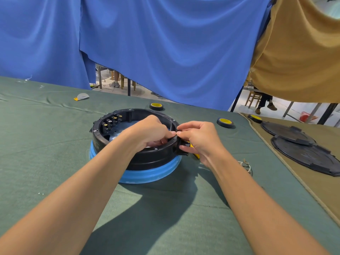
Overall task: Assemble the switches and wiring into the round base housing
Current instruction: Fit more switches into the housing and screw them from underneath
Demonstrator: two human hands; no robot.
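Both hands [176,134] pinch the round base housing's [117,116] right rim.

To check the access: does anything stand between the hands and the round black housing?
Nothing visible. Both hands are at the right rim of the housing: the left hand reaches inside, the right hand grips a black and yellow part outside it.

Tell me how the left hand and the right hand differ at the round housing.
The left hand lies over the rim with its fingers inside the round housing, while the right hand is outside it. The right hand grips a black-and-yellow part at the housing's side; whether the left hand holds anything is hidden. Both have curled fingers, and their fingertips meet at the near-right rim.
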